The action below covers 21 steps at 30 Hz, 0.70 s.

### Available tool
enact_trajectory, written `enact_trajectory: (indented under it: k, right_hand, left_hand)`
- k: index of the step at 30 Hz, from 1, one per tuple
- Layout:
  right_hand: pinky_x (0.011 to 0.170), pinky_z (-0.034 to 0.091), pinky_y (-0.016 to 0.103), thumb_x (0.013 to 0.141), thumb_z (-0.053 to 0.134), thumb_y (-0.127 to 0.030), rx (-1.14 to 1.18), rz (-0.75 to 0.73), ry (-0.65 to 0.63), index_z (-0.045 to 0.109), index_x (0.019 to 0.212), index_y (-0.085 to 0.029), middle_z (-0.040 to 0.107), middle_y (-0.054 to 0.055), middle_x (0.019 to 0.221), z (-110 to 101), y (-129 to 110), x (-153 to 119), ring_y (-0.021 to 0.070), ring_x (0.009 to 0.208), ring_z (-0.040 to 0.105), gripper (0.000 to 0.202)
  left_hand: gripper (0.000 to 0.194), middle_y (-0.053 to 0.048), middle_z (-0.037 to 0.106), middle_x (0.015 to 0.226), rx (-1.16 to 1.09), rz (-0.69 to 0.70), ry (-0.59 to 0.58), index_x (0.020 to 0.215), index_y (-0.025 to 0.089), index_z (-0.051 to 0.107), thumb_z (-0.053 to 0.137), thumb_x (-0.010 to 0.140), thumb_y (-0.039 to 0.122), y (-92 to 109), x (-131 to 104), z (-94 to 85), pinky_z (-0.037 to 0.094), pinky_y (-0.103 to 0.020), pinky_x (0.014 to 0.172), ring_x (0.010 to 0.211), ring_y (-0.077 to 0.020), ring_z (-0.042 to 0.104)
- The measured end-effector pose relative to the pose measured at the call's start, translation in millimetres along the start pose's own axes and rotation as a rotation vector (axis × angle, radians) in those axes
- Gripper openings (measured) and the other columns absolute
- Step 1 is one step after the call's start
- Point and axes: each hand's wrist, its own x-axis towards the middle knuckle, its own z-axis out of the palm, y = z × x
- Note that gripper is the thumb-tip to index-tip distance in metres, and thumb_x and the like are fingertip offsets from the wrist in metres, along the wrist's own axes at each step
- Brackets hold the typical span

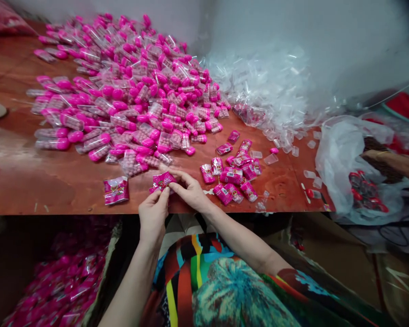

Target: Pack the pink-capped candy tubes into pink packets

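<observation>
Packet (161,180) lies with its long axis sideways: my left hand (152,212) pinches its near edge, my right hand (191,193) its right end. A second packet (116,190) lies left of this grip, nearer my left hand.

The head view faced forward and down. The left hand (152,212) and right hand (192,194) showed near, the wall (344,45) farther.

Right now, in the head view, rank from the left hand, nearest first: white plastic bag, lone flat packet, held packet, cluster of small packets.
1. Held packet: at its fingertips.
2. Lone flat packet: on the left.
3. Cluster of small packets: on the right.
4. White plastic bag: far right.
</observation>
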Motion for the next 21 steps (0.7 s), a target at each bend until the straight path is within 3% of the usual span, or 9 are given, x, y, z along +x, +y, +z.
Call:
enact_trajectory:
  k: [2, 5, 9, 14, 17, 21]
  right_hand:
    - [0.094, 0.050, 0.034, 0.089, 0.060, -0.030, 0.104, 0.054, 0.058, 0.060, 0.122, -0.025, 0.067, 0.004, 0.114, 0, -3, -2, 0.0171, 0.101, 0.063, 0.033]
    - [0.090, 0.051, 0.031, 0.091, 0.055, -0.025, 0.078, 0.028, 0.053, 0.059, 0.114, -0.024, 0.066, 0.003, 0.108, -8, -11, -2, 0.0153, 0.096, 0.064, 0.023]
    - [0.087, 0.051, 0.032, 0.094, 0.051, -0.022, -0.104, -0.039, -0.054, 0.058, 0.111, -0.024, 0.067, 0.003, 0.103, -23, -19, -4, 0.0165, 0.094, 0.065, 0.018]
    - [0.077, 0.050, 0.031, 0.098, 0.045, -0.023, -0.373, -0.077, 0.003, 0.060, 0.106, -0.022, 0.066, 0.004, 0.093, -28, -18, -2, 0.0181, 0.084, 0.065, 0.017]
    - [0.077, 0.049, 0.031, 0.099, 0.044, -0.025, -0.463, -0.108, -0.003, 0.060, 0.109, -0.022, 0.068, 0.006, 0.094, -30, -17, 2, 0.0198, 0.086, 0.067, 0.019]
    - [0.079, 0.048, 0.030, 0.100, 0.043, -0.026, -0.564, -0.146, -0.144, 0.061, 0.111, -0.023, 0.070, 0.006, 0.099, -42, -18, 16, 0.0200, 0.091, 0.067, 0.021]
  left_hand:
    - [0.036, 0.011, 0.035, 0.046, -0.056, -0.056, -0.026, 0.066, 0.015, 0.057, 0.083, 0.068, 0.039, 0, -1, 6.5, 0.013, -0.017, 0.038, 0.037, -0.0014, 0.022]
    - [0.034, 0.012, 0.032, 0.042, -0.061, -0.088, -0.077, 0.066, 0.015, 0.059, 0.085, 0.066, 0.039, 1, -2, 12.2, 0.015, -0.017, 0.037, 0.036, -0.0025, 0.024]
    - [0.040, 0.009, 0.034, 0.039, -0.078, -0.092, -0.131, 0.056, 0.016, 0.054, 0.086, 0.063, 0.040, 5, -1, 17.5, 0.020, -0.017, 0.038, 0.036, -0.0031, 0.027]
    - [0.045, 0.007, 0.037, 0.036, -0.112, -0.087, -0.065, 0.049, 0.016, 0.053, 0.090, 0.053, 0.041, 5, 7, 33.5, 0.021, -0.018, 0.038, 0.035, -0.0040, 0.031]
    - [0.043, 0.006, 0.040, 0.037, -0.130, -0.126, -0.093, 0.050, 0.016, 0.056, 0.090, 0.053, 0.042, 8, 11, 40.5, 0.023, -0.018, 0.038, 0.036, -0.0053, 0.034]
    - [0.036, 0.006, 0.041, 0.041, -0.207, -0.167, -0.139, 0.055, 0.017, 0.061, 0.090, 0.055, 0.037, 17, 16, 40.2, 0.025, -0.018, 0.038, 0.038, -0.0049, 0.033]
